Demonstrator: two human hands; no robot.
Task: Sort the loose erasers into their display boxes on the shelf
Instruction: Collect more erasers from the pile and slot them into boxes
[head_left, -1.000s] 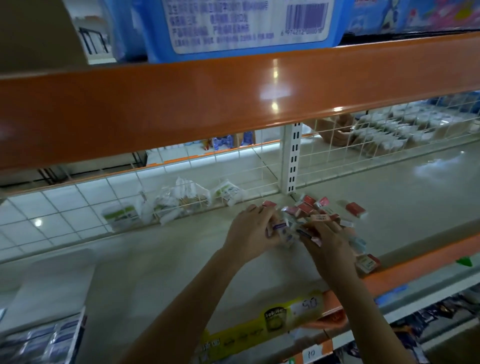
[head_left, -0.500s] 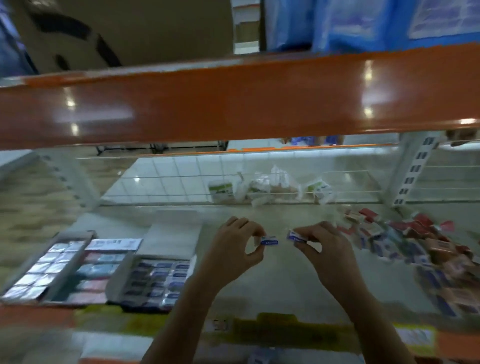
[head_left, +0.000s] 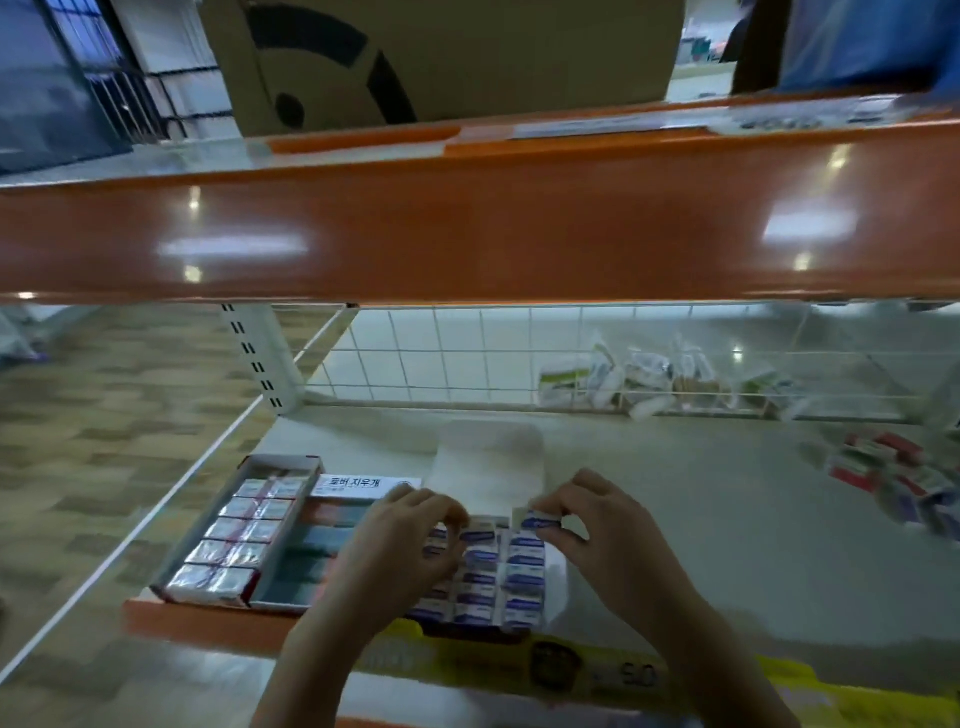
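Three display boxes stand at the shelf's left end: a silver-eraser box (head_left: 236, 551), a middle box (head_left: 317, 561) with dark erasers, and a blue-eraser box (head_left: 498, 577) with its flap up. My left hand (head_left: 410, 545) hovers over the blue box's left rows, fingers pinched on a blue eraser (head_left: 435, 540), partly hidden. My right hand (head_left: 597, 525) pinches another blue eraser (head_left: 540, 519) above the box's back right corner. A pile of loose red and blue erasers (head_left: 904, 483) lies on the shelf at the far right.
An orange shelf beam (head_left: 467, 228) crosses just above the working space. A wire grid (head_left: 467, 358) backs the shelf, with plastic-wrapped packets (head_left: 649, 379) against it. A yellow price strip (head_left: 597, 675) runs along the front edge. The shelf ends left of the boxes.
Both hands carried blue erasers leftward from the loose pile to the blue-eraser box; the view swung left with them, so the pile now sits at the far right.
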